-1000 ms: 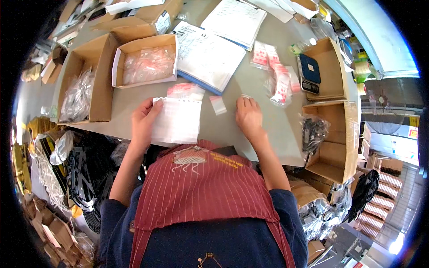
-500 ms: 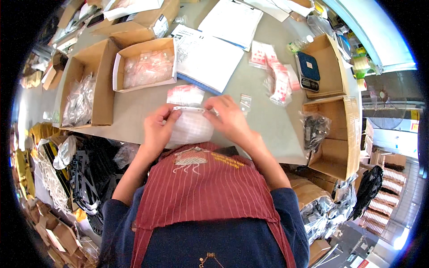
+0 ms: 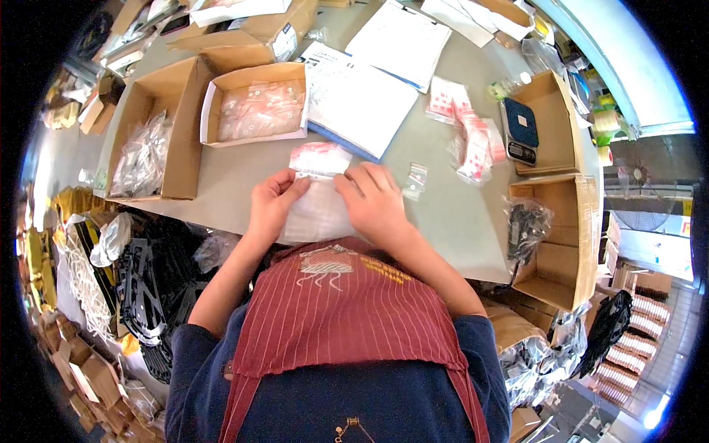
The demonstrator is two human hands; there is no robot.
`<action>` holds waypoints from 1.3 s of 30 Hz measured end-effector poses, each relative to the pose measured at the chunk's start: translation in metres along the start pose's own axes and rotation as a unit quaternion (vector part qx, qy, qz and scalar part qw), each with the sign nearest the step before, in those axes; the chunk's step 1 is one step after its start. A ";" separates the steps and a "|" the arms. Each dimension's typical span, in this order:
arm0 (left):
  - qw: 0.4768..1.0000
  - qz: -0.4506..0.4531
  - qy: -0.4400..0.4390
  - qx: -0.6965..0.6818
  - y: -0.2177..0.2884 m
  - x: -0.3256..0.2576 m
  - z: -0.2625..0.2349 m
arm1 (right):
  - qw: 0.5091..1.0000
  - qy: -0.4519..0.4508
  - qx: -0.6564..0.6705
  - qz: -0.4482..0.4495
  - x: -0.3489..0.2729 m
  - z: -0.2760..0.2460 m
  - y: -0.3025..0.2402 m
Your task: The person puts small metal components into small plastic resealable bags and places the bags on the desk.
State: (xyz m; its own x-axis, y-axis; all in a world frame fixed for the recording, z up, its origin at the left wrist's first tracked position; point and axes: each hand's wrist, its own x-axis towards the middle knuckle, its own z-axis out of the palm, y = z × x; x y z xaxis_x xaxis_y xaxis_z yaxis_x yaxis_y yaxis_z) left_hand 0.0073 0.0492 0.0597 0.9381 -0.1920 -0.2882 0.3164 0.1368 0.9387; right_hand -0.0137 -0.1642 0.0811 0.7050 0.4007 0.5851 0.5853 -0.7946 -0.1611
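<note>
Whitish sheet (image 3: 317, 215), upper edge pinched by left hand (image 3: 273, 203), right hand (image 3: 375, 201) at opposite corner; small clear bag (image 3: 416, 181) on surface (image 3: 454, 229).

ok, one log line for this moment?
left hand: pinching white sheet | right hand: at sheet's right side, grip unclear | small clear bag: on table, right of right hand | pink-printed bags: beyond sheet

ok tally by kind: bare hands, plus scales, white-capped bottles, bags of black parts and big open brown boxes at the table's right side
Hands: 2, left hand and right hand
Scale: 1
White-capped bottle: 1
Bag of black parts: 1
Big open brown boxes: 2, upper box and lower box
Total: 7
</note>
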 end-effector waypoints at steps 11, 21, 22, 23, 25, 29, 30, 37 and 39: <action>0.996 -0.081 -0.004 -0.044 0.002 0.008 -0.004 | 0.997 -0.033 0.002 -0.070 0.004 -0.003 0.003; 0.996 -0.066 0.044 -0.032 -0.015 0.016 -0.023 | 0.977 -0.017 0.184 0.109 -0.002 -0.002 0.026; 0.996 -0.067 0.039 -0.041 -0.019 0.020 -0.032 | 0.960 -0.007 0.219 0.176 -0.003 -0.005 0.035; 0.996 -0.069 0.041 -0.041 -0.020 0.020 -0.037 | 0.959 -0.009 0.221 0.176 -0.007 -0.005 0.044; 0.994 -0.053 0.086 -0.051 -0.021 0.021 -0.046 | 0.950 -0.047 0.206 0.231 -0.025 0.006 0.062; 0.991 -0.007 0.126 -0.037 -0.053 0.029 -0.075 | 0.982 -0.061 0.064 0.166 -0.075 0.040 0.090; 0.991 -0.009 0.125 -0.038 -0.055 0.029 -0.081 | 0.982 -0.062 0.063 0.167 -0.087 0.041 0.096; 0.986 0.027 0.159 -0.040 -0.067 0.021 -0.088 | 0.936 -0.002 0.006 0.351 -0.129 0.011 0.112; 0.986 0.047 0.157 -0.023 -0.069 0.025 -0.084 | 0.940 0.024 0.049 0.336 -0.124 0.008 0.120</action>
State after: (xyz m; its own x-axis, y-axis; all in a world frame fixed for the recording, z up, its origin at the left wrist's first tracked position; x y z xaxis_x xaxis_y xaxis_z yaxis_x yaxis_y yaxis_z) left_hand 0.0205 0.1164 -0.0281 0.9586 0.1339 -0.2513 0.2251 0.1840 0.9568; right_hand -0.0276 -0.3054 -0.0174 0.9113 -0.1989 0.3605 0.0507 -0.8146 -0.5778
